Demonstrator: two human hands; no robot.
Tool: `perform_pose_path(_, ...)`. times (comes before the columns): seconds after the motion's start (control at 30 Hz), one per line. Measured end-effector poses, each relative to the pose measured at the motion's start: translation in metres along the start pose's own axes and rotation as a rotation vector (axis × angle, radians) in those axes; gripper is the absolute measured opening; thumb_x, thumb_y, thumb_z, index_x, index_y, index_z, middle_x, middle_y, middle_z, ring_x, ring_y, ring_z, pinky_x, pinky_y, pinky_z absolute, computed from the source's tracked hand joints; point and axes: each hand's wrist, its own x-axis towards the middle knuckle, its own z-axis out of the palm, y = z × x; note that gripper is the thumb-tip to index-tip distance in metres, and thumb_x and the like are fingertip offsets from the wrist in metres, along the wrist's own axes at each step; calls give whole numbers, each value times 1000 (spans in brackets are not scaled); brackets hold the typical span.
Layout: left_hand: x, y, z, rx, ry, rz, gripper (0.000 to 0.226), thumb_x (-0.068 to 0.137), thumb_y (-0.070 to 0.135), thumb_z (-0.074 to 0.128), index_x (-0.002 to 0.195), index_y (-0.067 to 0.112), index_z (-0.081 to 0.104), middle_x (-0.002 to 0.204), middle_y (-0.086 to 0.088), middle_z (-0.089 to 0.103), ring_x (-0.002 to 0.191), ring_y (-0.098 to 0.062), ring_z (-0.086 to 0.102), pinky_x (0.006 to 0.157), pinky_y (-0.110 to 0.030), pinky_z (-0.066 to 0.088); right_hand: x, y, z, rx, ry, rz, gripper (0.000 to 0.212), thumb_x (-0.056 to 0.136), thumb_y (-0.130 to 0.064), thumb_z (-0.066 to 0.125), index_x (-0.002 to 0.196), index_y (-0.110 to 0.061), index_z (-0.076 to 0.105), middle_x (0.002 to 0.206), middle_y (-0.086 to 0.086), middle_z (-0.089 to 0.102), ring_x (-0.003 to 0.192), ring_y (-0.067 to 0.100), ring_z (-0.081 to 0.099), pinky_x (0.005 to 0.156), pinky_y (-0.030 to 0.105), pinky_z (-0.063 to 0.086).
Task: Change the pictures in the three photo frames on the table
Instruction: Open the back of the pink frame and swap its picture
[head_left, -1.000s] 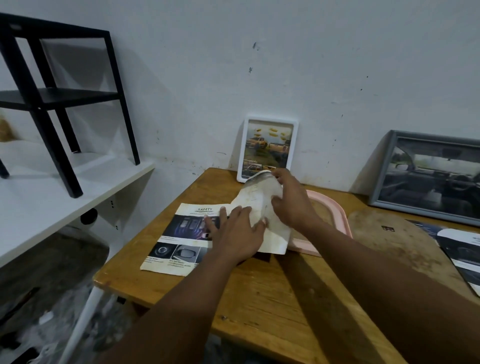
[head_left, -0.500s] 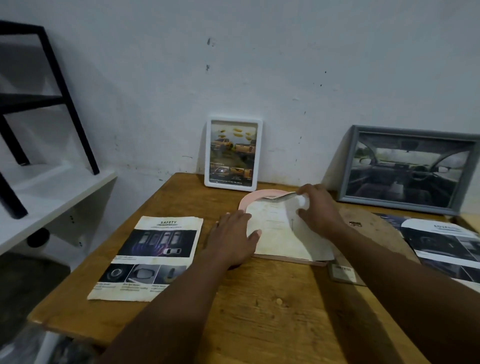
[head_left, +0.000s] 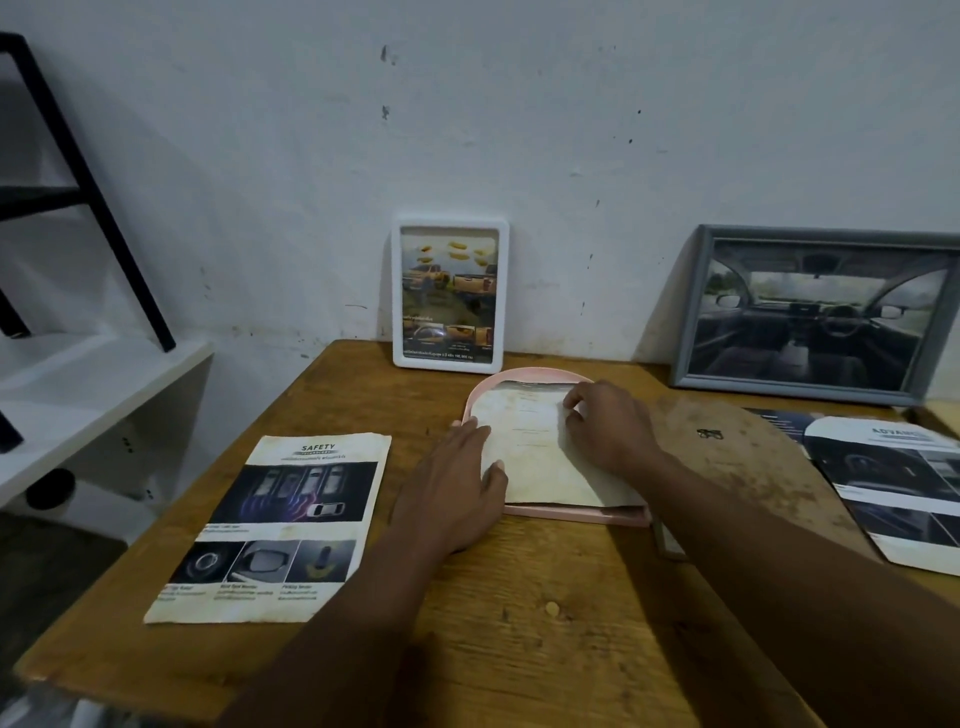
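A pink arched photo frame (head_left: 571, 516) lies face down on the wooden table (head_left: 519, 623). A pale, stained sheet of paper (head_left: 530, 452) lies face down in it. My left hand (head_left: 457, 488) rests flat on the sheet's left edge. My right hand (head_left: 608, 431) presses its curled fingertips on the sheet's upper right part. A white photo frame (head_left: 450, 293) with a picture of yellow trucks leans on the wall behind. A grey photo frame (head_left: 815, 312) with a car interior picture leans on the wall at the right.
A "SAFETY" car leaflet (head_left: 280, 525) lies left of my hands. A brown arched backing board (head_left: 743, 457) and another car leaflet (head_left: 893, 478) lie at the right. A white shelf (head_left: 78, 395) with a black metal stand (head_left: 88, 182) is beside the table's left edge.
The sheet went from held up above the "SAFETY" leaflet to lying flat in the pink frame. Both hands moved right with it and now press it down.
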Motion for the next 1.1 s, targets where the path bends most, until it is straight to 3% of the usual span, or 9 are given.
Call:
perform_pose_path(0.17,2,-1,0,-3,13,20,55,108,35,38,160,26,26,169,6,16,156,-15,11,122,-39,21,-12,-6,3,-58,-136,-29,40,95,-34,51,132,-20,58,137,5,58,130,26,47,110,45,35)
perform_pose_path(0.27,1,-3,1,-36,27,53,51,108,29,39,158,28,32,168,7,22,155,-15,14,122,-39,22,-21,-10,9,-69,-129,-31,47,97,-34,48,141,-17,49,147,9,50,138,29,39,116,47,26)
perform_pose_path(0.4,-2,2,-4,-93,23,23,50,108,34,41,157,30,33,167,6,24,155,-18,15,121,-44,24,-28,-12,0,54,-52,-10,45,97,-33,53,139,-16,50,145,8,51,136,26,42,114,46,33)
perform_pose_path(0.5,-2,3,-7,3,77,44,49,106,36,45,154,30,39,165,5,29,156,-21,14,122,-46,22,-31,-2,-22,39,15,61,45,96,-38,55,136,-20,49,142,7,50,130,27,45,108,48,37)
perform_pose_path(0.67,10,35,-2,72,180,164,44,102,38,51,145,32,50,158,6,43,149,-18,32,122,-41,23,-40,60,-71,-150,37,395,67,88,-49,64,143,-19,39,147,13,45,134,37,43,108,57,38)
perform_pose_path(0.83,15,101,30,-4,102,324,47,103,39,49,148,29,47,155,4,46,143,-17,38,119,-38,27,-64,120,-108,-182,-32,636,77,86,-48,64,145,-13,31,143,21,45,132,43,39,108,54,35)
perform_pose_path(0.97,14,134,62,78,-24,408,50,102,44,43,149,27,44,151,0,49,139,-22,41,116,-44,34,-69,133,-111,-132,-89,634,73,83,-48,64,142,-15,36,136,18,52,125,40,48,105,54,40)
perform_pose_path(1.1,15,133,76,206,-13,442,52,102,48,34,147,24,44,150,0,48,143,-24,33,118,-44,30,-66,133,-110,-89,-91,640,73,79,-51,63,139,-19,38,133,15,54,122,39,50,102,54,42)
